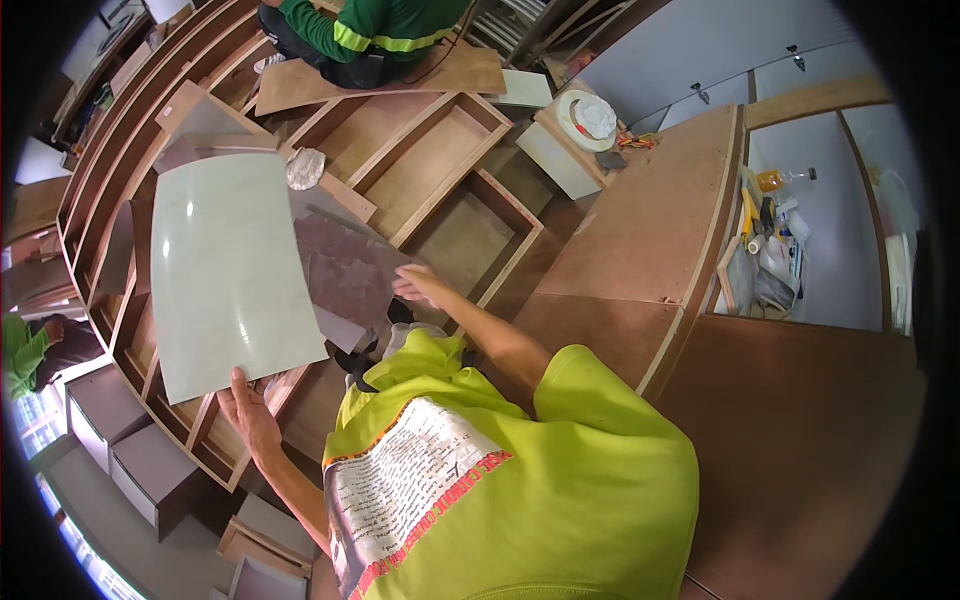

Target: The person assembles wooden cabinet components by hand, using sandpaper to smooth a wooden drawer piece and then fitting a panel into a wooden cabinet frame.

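Note:
My left hand (250, 415) grips a glossy white panel (228, 270) by its lower edge, with the thumb on the upper face and the other fingers partly hidden. The panel is tilted up over the wooden frames at the left. Bare and with its fingers apart, my right hand (420, 286) is out in front of me. It is beside a worn, brownish-purple sheet (345, 268) that lies partly behind the panel. Whether the hand touches that sheet I cannot tell.
Open wooden drawer-like boxes (430, 150) stand ahead. A co-worker in a green top (385, 35) sits on a plywood board (440, 72) at the far side. To the right are a brown wooden cabinet (640, 220), a recess with a bottle (785, 180) and tools, and a white round container (590, 118).

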A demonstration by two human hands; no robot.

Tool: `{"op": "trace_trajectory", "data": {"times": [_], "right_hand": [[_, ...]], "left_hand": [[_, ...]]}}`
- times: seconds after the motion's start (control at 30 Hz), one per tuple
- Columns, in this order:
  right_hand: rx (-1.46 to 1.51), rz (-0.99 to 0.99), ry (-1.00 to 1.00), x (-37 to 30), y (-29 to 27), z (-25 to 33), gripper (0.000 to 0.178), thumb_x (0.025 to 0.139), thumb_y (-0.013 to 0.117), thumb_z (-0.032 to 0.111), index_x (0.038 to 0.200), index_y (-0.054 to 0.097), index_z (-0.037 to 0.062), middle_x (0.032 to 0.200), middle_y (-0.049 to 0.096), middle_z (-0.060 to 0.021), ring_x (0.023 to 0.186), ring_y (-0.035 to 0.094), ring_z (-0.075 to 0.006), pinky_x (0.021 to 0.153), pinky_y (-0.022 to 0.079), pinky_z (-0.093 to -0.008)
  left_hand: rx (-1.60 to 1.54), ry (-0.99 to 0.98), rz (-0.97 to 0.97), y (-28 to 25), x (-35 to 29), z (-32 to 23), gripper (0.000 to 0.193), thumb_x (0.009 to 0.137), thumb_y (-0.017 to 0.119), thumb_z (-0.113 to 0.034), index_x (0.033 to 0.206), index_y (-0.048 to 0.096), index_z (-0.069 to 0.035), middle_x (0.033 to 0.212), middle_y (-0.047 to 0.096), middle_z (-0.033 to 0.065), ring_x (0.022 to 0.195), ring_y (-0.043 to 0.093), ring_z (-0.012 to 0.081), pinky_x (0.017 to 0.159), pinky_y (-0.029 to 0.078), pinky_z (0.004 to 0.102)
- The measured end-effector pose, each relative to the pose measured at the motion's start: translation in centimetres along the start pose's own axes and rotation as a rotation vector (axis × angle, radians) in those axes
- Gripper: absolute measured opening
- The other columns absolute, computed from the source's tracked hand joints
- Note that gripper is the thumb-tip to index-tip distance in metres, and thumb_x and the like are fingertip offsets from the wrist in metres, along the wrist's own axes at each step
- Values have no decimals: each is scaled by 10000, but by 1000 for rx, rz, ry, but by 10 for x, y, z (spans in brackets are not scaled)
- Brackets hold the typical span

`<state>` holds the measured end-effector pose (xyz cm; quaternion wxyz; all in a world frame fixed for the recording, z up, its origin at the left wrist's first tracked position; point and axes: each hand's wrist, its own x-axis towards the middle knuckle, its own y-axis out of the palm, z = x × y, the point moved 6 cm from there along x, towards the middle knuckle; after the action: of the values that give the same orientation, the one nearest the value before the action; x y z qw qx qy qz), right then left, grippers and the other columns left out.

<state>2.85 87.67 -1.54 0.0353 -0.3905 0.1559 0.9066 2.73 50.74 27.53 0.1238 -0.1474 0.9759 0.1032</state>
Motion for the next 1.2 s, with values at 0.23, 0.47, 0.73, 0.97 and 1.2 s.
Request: {"op": "trace_trajectory", "data": {"times": [0.23,0.47,0.73,0.97,1.2], "right_hand": [[-224,-248,269,-23,-115,-136,342,935,563,326,1172,571,80,1019,656,-126,831,655,-208,680,549,-342],[-213,-270,281,-38,-102,-121,330,952,540,284,1208,561,77,1030,652,-116,826,654,-195,675,543,-323],[-168,-208,99,-8,-92,-66,282,933,536,287,1132,585,93,904,665,-69,712,638,-151,592,512,-281],[-201,-213,147,-4,-122,-57,319,941,546,284,1212,561,116,1003,674,-100,832,666,-195,717,531,-330],[-42,-19,122,-9,-131,-87,438,933,575,381,1256,509,92,1087,653,-148,929,663,-239,789,535,-370]], "left_hand": [[-111,17,-87,-29,-13,1,426,938,573,-177,1304,422,-21,1188,557,85,1026,594,181,867,542,377],[-102,5,-130,-47,-14,23,455,922,579,-153,1328,417,-29,1214,549,93,1052,580,189,882,536,417],[-132,11,-116,-38,-16,23,454,914,583,-159,1318,419,-33,1229,528,95,1084,560,194,920,523,452],[-128,18,-112,4,-30,19,443,912,590,-163,1298,424,-22,1074,552,64,1002,578,179,908,515,446],[-111,-68,-168,-45,-29,53,240,926,566,-135,1120,499,-11,1037,535,77,930,557,177,856,518,393]]}}
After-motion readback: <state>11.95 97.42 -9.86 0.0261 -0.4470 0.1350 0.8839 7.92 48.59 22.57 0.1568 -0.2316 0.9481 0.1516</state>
